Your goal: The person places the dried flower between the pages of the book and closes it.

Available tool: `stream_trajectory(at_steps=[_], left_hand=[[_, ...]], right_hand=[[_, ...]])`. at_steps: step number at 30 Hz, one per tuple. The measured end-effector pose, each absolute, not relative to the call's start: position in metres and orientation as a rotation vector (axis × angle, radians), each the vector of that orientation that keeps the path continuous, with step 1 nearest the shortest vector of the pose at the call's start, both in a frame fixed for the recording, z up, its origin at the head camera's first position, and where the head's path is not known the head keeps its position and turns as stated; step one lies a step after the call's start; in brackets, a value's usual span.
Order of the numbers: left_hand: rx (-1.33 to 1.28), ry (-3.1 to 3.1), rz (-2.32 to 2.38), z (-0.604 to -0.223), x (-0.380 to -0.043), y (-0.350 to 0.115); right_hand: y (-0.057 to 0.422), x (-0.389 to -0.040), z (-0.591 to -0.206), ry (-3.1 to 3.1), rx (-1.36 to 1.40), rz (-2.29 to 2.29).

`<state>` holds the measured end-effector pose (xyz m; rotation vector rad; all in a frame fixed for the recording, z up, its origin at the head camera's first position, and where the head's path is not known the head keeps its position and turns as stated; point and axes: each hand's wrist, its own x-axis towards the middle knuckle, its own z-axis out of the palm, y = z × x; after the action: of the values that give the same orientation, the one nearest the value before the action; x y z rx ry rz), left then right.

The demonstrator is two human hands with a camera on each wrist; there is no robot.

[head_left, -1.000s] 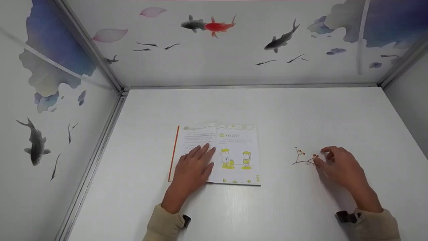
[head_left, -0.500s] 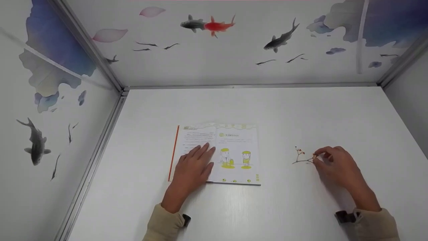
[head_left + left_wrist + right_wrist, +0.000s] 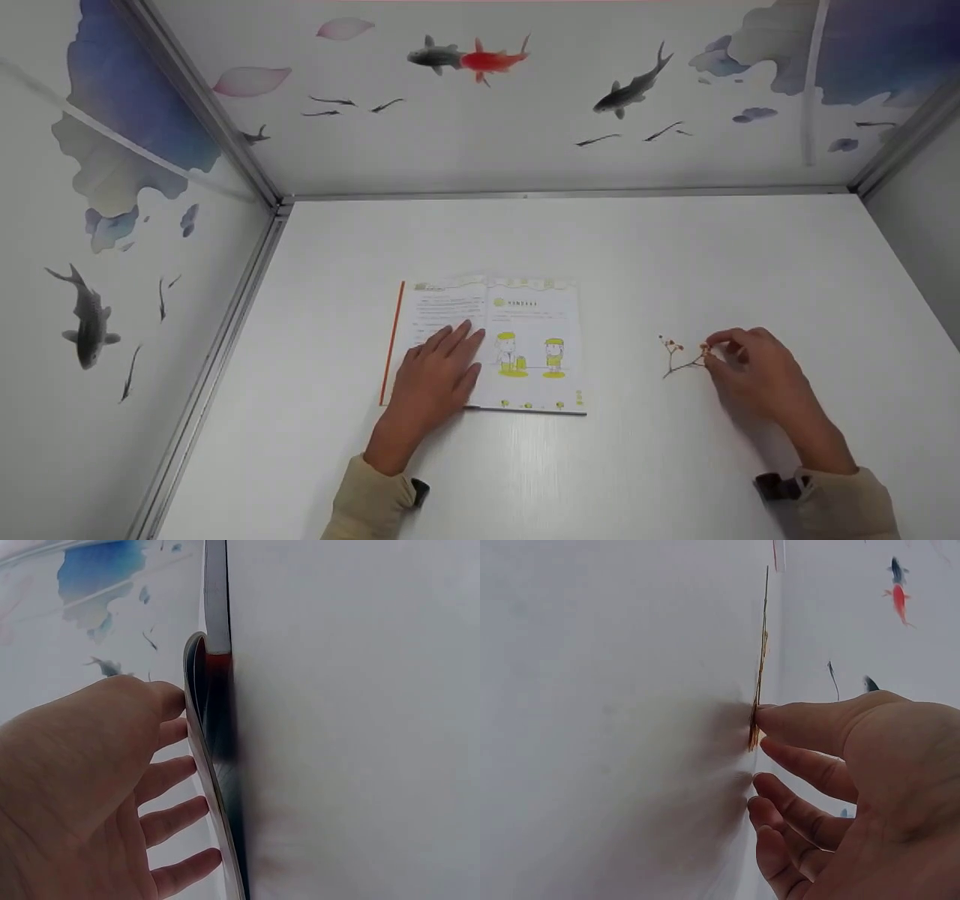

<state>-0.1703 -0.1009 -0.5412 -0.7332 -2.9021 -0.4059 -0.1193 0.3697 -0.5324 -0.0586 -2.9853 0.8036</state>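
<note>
An open book with text on its left page and two yellow-capped cartoon figures on its right page lies on the table. My left hand rests on its left page with fingers spread and straight; the left wrist view shows the fingertips pressing the page edge-on. To the right, my right hand pinches a small dried sprig with orange berries at its berry end, between thumb and index finger. In the right wrist view the thin stem of the sprig runs up past the thumb, close to the tabletop.
The white table is bounded by a back panel and a left panel printed with fish and blue shapes. Metal frame strips run along the edges. A dark strap sits at the right wrist.
My right thumb and index finger have closed on the sprig's berries, and its free stem end has swung toward me a little. My left hand stays on the book.
</note>
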Motion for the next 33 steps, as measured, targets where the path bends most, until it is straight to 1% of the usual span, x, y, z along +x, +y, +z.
stream_trajectory(at_steps=[18, 26, 33], left_hand=[[-0.734, -2.902, -0.4, -0.542, -0.169, -0.101], [-0.725, -2.925, -0.395, -0.541, -0.17, -0.101], [-0.72, -2.945, -0.415, -0.54, -0.169, -0.101]], right_hand=[[0.365, -0.12, -0.53, -3.0, -0.063, 0.805], [0.358, -0.119, -0.524, -3.029, -0.245, 0.74], [0.361, -0.123, -0.526, -3.062, -0.254, 0.812]])
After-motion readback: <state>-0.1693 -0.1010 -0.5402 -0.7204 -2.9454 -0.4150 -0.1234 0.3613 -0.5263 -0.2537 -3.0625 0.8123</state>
